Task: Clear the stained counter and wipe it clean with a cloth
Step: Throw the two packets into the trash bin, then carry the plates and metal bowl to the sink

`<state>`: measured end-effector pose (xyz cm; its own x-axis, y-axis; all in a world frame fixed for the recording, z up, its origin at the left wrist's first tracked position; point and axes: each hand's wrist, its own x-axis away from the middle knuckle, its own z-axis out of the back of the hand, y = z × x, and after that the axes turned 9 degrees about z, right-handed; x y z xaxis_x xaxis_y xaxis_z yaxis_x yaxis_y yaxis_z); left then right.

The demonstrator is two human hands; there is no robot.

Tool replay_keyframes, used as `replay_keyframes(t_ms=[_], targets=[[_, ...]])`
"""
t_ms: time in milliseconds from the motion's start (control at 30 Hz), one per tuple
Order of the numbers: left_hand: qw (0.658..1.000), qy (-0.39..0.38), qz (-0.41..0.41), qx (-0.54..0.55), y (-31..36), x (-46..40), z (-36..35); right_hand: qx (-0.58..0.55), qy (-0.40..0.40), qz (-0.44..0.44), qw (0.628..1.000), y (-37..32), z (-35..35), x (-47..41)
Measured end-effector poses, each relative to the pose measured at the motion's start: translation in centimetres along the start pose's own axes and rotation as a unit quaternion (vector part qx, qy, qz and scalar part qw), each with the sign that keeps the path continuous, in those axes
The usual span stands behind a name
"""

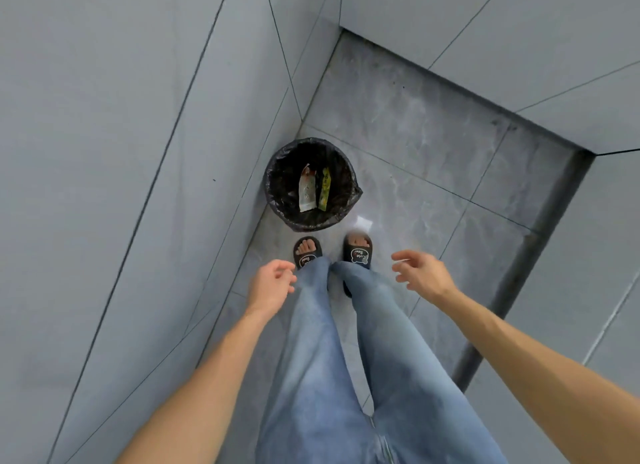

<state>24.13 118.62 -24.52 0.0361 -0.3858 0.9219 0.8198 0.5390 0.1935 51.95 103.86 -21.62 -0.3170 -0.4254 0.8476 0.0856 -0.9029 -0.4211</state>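
Observation:
I look straight down at a round bin (277,200) lined with a black bag, standing on the floor by the wall. Two wrappers lie inside it: a white and red one (307,191) and a yellow-green one (325,189). My left hand (270,287) hangs below the bin with loosely curled fingers and holds nothing. Over the floor to the right, my right hand (420,273) has relaxed, spread fingers and is empty too. No counter or cloth is in view.
Grey tiled walls close in on the left and at the back. A small white scrap (364,222) lies on the grey marble floor (433,173) beside the bin. My feet in black slippers (358,254) stand just before the bin. A dark sill strip (533,256) runs along the right.

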Motion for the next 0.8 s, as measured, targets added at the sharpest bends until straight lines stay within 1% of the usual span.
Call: replay_keyframes(t_ms=[100,233,333,433,500,667,800], targets=[[1.000,-0.007,-0.007,-0.029,-0.2,5.3,2.0,-0.007,-0.001,-0.002,1.000,0.6,2.3,5.4],[0.997,-0.032,-0.001,-0.070,0.6,11.0,4.6,-0.046,0.023,-0.012,0.999,1.8,4.7,11.2],[0.997,-0.030,0.003,-0.075,0.5,12.6,6.3,-0.080,0.040,-0.017,0.996,2.9,5.6,13.0],[0.995,-0.010,-0.002,-0.094,0.9,14.0,7.5,-0.128,0.075,-0.021,0.989,3.7,6.4,15.0],[0.993,-0.017,-0.011,-0.116,1.1,14.6,7.9,-0.164,0.107,-0.024,0.980,4.4,6.4,16.6],[0.977,-0.062,-0.038,-0.202,2.2,15.0,7.8,-0.257,0.182,-0.051,0.948,6.3,4.1,20.8],[0.954,-0.089,-0.050,-0.283,4.0,14.2,7.9,-0.322,0.218,-0.097,0.916,8.3,-1.4,24.8]])
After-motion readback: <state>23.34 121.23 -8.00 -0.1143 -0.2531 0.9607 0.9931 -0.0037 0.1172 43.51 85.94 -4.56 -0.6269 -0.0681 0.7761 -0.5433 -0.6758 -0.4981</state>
